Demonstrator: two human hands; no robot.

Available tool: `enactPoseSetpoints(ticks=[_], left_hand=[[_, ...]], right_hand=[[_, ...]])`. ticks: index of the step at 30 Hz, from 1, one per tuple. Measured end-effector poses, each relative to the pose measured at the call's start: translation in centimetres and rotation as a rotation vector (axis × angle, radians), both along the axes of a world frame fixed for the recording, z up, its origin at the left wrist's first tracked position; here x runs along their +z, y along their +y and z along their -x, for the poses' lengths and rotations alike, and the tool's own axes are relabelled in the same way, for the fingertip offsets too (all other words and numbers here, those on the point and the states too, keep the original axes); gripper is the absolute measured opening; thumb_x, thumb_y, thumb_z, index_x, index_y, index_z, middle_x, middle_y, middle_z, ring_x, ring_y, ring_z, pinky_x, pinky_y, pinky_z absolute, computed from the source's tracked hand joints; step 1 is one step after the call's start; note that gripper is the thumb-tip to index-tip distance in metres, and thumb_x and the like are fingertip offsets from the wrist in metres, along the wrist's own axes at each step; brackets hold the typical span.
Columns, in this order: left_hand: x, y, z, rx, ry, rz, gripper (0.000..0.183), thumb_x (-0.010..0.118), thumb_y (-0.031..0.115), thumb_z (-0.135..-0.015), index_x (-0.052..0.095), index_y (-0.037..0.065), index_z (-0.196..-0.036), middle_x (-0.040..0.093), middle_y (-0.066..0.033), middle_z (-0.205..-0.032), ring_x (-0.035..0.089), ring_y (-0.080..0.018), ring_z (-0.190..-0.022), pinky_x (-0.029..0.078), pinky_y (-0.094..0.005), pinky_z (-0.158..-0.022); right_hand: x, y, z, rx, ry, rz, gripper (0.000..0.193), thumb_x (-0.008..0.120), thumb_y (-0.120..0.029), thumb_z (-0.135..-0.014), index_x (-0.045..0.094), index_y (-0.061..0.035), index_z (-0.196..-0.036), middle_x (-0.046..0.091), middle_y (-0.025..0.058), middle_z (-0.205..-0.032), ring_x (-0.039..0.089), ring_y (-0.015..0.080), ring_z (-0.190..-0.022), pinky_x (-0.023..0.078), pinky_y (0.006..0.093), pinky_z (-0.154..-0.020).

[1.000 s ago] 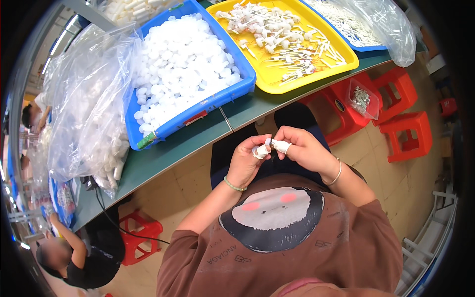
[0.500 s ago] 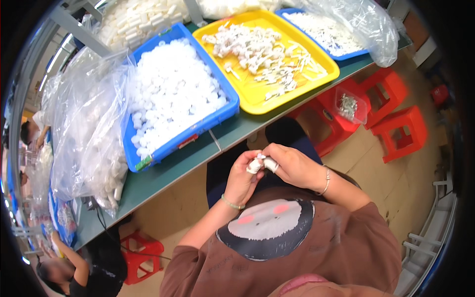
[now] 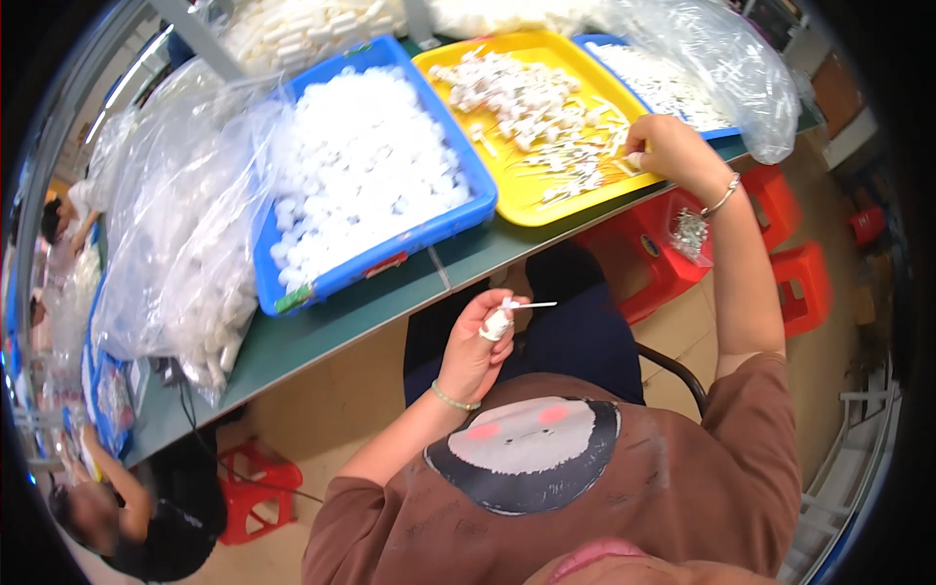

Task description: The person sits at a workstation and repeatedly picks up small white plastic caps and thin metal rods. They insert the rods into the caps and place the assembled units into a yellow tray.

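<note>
My left hand (image 3: 472, 349) is closed in front of my chest, pinching a small white plastic part with a thin stem (image 3: 534, 305) pointing right. A white wrap (image 3: 495, 325) covers one of its fingers. My right hand (image 3: 675, 154) reaches forward to the right end of the yellow tray (image 3: 534, 215), fingertips curled down at its rim. Whatever those fingers pinch, if anything, is hidden. Loose in that tray lie white stemmed parts (image 3: 575, 175) and a heap of knobbed white pieces (image 3: 507, 88).
Left of the yellow tray stands a blue tray (image 3: 395, 240) heaped with small white caps. Another blue tray (image 3: 723, 133) sits behind my right hand. Clear plastic bags (image 3: 180, 224) cover the table's left side. A tub of metal parts (image 3: 690, 234) rests on a red stool (image 3: 648, 283). A co-worker (image 3: 161, 517) sits lower left.
My right hand has left my left hand and moved forward and right to the yellow tray. The stemmed part now shows in my left hand, which stays near my chest.
</note>
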State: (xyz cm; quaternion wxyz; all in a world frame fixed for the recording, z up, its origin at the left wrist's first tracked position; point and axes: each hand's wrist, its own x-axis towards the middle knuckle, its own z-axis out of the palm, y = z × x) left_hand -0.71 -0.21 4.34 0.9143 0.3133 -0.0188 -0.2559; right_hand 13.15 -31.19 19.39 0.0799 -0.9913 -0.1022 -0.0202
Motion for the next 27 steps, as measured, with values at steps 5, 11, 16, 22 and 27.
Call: enactPoseSetpoints(ticks=[5, 11, 16, 22, 27], left_hand=[[-0.4, 0.3, 0.1, 0.075, -0.016, -0.052, 0.024, 0.062, 0.01, -0.09, 0.055, 0.007, -0.113, 0.062, -0.0069, -0.111, 0.04, -0.0024, -0.058, 0.032, -0.0155, -0.048], [-0.5, 0.0, -0.2, 0.111, -0.018, 0.016, 0.026, 0.066, 0.014, -0.089, 0.056, 0.008, -0.112, 0.062, -0.0059, -0.109, 0.041, -0.0032, -0.06, 0.032, -0.016, -0.048], [-0.6, -0.1, -0.2, 0.102, -0.023, 0.014, 0.026, 0.067, 0.014, -0.088, 0.056, 0.009, -0.111, 0.062, -0.0053, -0.108, 0.042, -0.003, -0.062, 0.033, -0.016, -0.049], [-0.5, -0.2, -0.1, 0.115, -0.027, -0.013, 0.029, 0.068, 0.014, -0.087, 0.055, 0.007, -0.111, 0.062, -0.0065, -0.107, 0.043, -0.0033, -0.062, 0.033, -0.0158, -0.05], [-0.6, -0.3, 0.0, 0.112, -0.048, -0.02, 0.031, 0.068, 0.013, -0.086, 0.054, 0.005, -0.112, 0.062, -0.0073, -0.106, 0.044, -0.0031, -0.061, 0.033, -0.0158, -0.049]], right_hand=[[0.7, 1.2, 2.0, 0.061, -0.166, -0.161, 0.012, 0.066, -0.006, -0.077, 0.065, -0.001, -0.088, 0.064, 0.0103, -0.076, 0.06, 0.0233, -0.065, 0.048, 0.0344, -0.061], [-4.0, 7.5, 11.4, 0.373, -0.146, -0.625, 0.018, 0.068, -0.001, -0.078, 0.067, -0.003, -0.095, 0.065, 0.009, -0.086, 0.064, 0.0221, -0.076, 0.051, 0.0299, -0.068], [-8.4, 10.4, 13.5, 0.22, -0.013, -0.848, 0.024, 0.066, 0.003, -0.074, 0.069, -0.0044, -0.097, 0.062, 0.0053, -0.085, 0.056, 0.0124, -0.065, 0.042, 0.0239, -0.053], [-8.5, 10.2, 13.9, 0.192, 0.054, -0.937, 0.025, 0.065, 0.004, -0.073, 0.069, -0.0046, -0.096, 0.06, 0.0026, -0.083, 0.042, 0.0073, -0.054, 0.035, 0.0224, -0.05], [-8.3, 10.2, 14.1, 0.185, 0.055, -0.881, 0.024, 0.065, 0.004, -0.073, 0.069, -0.0042, -0.096, 0.06, 0.0029, -0.082, 0.043, 0.0071, -0.055, 0.035, 0.0221, -0.05]])
